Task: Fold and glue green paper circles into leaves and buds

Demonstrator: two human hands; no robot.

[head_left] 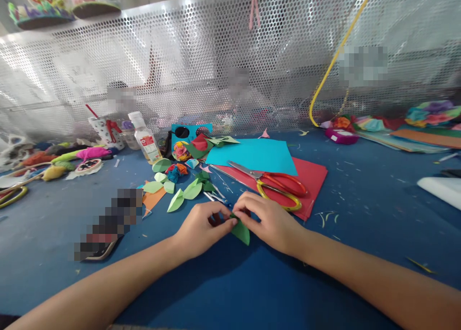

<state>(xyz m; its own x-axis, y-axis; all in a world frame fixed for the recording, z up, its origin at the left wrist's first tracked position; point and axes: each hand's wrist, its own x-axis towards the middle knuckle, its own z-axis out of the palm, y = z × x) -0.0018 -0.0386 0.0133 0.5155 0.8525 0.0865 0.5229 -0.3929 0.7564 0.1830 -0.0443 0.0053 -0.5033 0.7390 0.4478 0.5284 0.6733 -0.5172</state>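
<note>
My left hand [204,226] and my right hand [272,222] meet near the middle of the view. Between them they pinch the upper end of a green paper leaf [242,231], whose pointed tip hangs down to the right. Fingertips hide its top. Several cut green paper leaves [192,189] lie beyond my left hand, beside an orange paper piece [154,199]. Just past my right hand, scissors [281,183] with red and yellow handles rest on red paper [317,176] and blue paper [252,154].
A phone [103,246] lies at the left. Behind it stand a labelled bottle [147,140] and a patterned cup [104,130]. A perforated metal panel [201,56] closes off the back of the blue table [374,200]. A purple tape measure [341,136] sits at the back right.
</note>
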